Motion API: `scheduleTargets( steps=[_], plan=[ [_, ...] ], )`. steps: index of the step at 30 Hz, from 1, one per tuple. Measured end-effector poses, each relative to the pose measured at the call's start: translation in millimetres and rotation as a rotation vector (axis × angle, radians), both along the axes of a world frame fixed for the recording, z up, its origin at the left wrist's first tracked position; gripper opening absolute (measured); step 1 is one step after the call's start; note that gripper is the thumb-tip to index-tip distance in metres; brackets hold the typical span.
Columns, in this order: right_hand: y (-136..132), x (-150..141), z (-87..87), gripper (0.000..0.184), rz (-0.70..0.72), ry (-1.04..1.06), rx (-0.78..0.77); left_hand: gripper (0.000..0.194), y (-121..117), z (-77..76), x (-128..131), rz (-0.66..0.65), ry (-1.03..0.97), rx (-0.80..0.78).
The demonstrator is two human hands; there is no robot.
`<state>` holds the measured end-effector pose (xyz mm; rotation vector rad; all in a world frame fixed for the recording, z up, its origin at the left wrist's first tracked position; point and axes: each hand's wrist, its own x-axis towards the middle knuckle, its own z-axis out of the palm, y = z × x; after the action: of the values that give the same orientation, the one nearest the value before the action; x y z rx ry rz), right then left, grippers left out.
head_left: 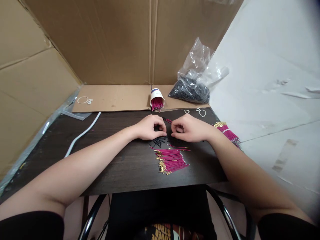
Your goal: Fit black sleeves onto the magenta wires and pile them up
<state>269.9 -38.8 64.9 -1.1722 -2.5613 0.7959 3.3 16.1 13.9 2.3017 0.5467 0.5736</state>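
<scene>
Here, cardboard (30, 93) and a white wall (270, 60) flank a dark tabletop (127, 170).

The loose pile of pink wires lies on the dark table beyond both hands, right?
No: the head view shows the loose pile of pink wires on the dark table, but nearer the camera than the left hand and right hand.

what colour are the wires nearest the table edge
The wires are magenta with gold-coloured left tips, clearest in the head view.
</scene>
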Motion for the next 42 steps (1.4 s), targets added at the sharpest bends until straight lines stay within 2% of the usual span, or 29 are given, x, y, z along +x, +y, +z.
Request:
scheduleTargets(
  steps=[7,10,17,20,24,27,31,37,42],
  plan=[
    [-11,-10,7.8,0.014,0.113,-0.099,-0.113,0.01,-2,0.1,2,0.034,0.073,0.038],
    [-15,-11,11.6,0.01,0.122,-0.164,-0.139,0.012,-2,0.4,3,0.033,0.125,0.07],
    [-19,-13,18.9,0.015,0.101,-0.244,-0.179,0.012,-5,1.0,4,0.04,0.161,0.08],
    [-22,-16,21.4,0.017,0.098,-0.292,-0.182,0.013,-6,0.6,6,0.081,0.121,0.054],
    [-25,-18,21.6,0.016,0.095,-0.296,-0.166,0.017,-6,-0.6,9,0.158,0.049,-0.059],
    [-23,-16,19.6,0.015,0.089,-0.244,-0.183,0.017,-6,-1.4,9,0.208,-0.017,-0.149],
    [-19,-11,15.1,0.012,0.078,-0.07,-0.149,0.017,-5,-1.6,10,0.27,-0.128,-0.216],
    [-13,-6,9.8,0.002,-0.025,0.189,-0.096,0.015,-2,-2.2,12,0.321,-0.213,-0.297],
    [-10,-6,7.1,0.003,-0.013,0.196,-0.11,0.009,-2,-2.8,13,0.328,-0.244,-0.326]
  ],
)
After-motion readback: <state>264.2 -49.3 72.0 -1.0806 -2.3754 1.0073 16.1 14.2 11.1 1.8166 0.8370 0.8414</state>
